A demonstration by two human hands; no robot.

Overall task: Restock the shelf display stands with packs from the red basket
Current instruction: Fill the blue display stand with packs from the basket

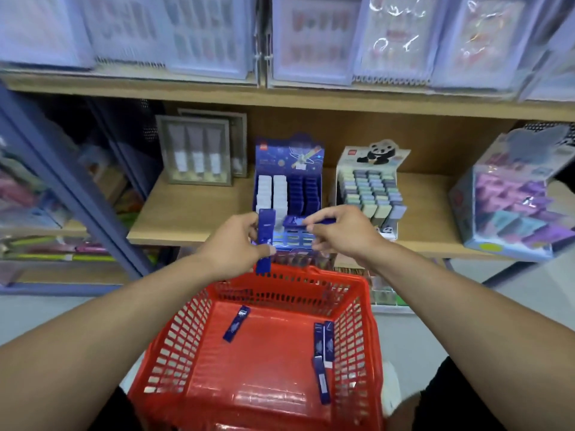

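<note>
Restocking looks well along, judging by how little remains in the red plastic mesh basket [267,362]. My left hand [239,244] grips one long dark blue cardboard pack [266,241] upright, just in front of the blue cardboard display stand with the space print [287,188]. My right hand [339,231] pinches a second blue pack [311,221] held flat, also right at the front of that stand, its near end close to the upright pack. Neither pack is seated in a slot yet.

Inside the stand, two columns on its left side are filled with white packs [271,194] and two on its right with blue ones, so most slots look taken; the lowest front rows are partly hidden by my hands, and I cannot tell how many gaps remain there.

Below the stand, the basket holds one loose blue pack [236,324] near its middle and a few more packs [323,359] along its right wall. I judge those, plus the two in my hands, are what is left to place.

Right of the stand sits a panda-topped display of pastel packs [371,188], which looks full.
</note>
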